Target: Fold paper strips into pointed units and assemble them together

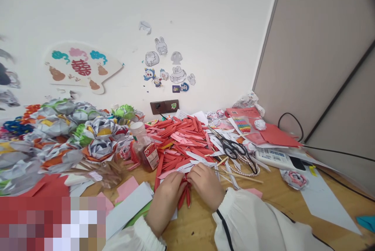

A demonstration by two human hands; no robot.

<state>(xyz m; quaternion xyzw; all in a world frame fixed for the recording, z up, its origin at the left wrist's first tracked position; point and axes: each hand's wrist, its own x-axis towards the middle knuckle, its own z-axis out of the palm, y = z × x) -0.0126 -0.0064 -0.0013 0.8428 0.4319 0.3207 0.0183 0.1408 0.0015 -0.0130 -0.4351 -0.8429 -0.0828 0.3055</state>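
Note:
Both hands meet at the near edge of a heap of folded red paper strips [181,137]. My left hand [166,194] and my right hand [203,182] have their fingertips pinched on a red folded-paper piece [184,198], its pointed ends hanging down between them. The fingers hide its upper part. White and pink folded strips lie mixed into the heap just beyond my fingers. Black-handled scissors [231,145] rest to the right of the heap. At its left stands a clear bottle with a red label [148,153].
Several large paper flowers [101,136] crowd the left side. Stacked white paper strips [130,208] lie left of my hand. At right are a pearl string [244,171], a red folder [275,134], a white pack [274,159], a small paper flower [295,180] and black cables.

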